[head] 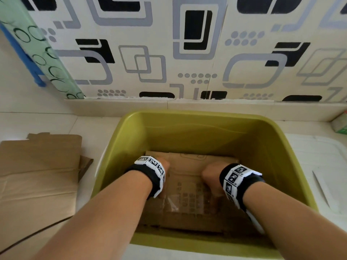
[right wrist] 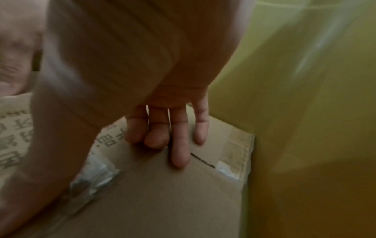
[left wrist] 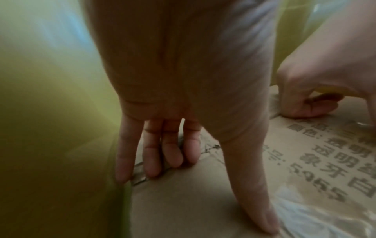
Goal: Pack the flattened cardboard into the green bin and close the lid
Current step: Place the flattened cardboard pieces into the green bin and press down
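The green bin [head: 197, 114] stands open on the floor in front of me. A flattened brown cardboard [head: 189, 196] with black print and clear tape lies flat on its bottom. Both my hands are down inside the bin on that sheet. My left hand [head: 166, 166] presses it near the left wall [left wrist: 50, 128], its fingers [left wrist: 152, 154] straight and its thumb [left wrist: 250, 185] stretched out on the cardboard [left wrist: 183, 209]. My right hand [head: 211, 173] presses the right side, fingers [right wrist: 180, 145] laid on the cardboard [right wrist: 162, 201] beside the right wall [right wrist: 305, 128].
More flattened cardboard [head: 37, 175] lies on the floor left of the bin. A flat white lid [head: 319, 166] lies on the floor to its right, with a small green and white carton [head: 339, 126] behind it. A patterned wall rises just behind the bin.
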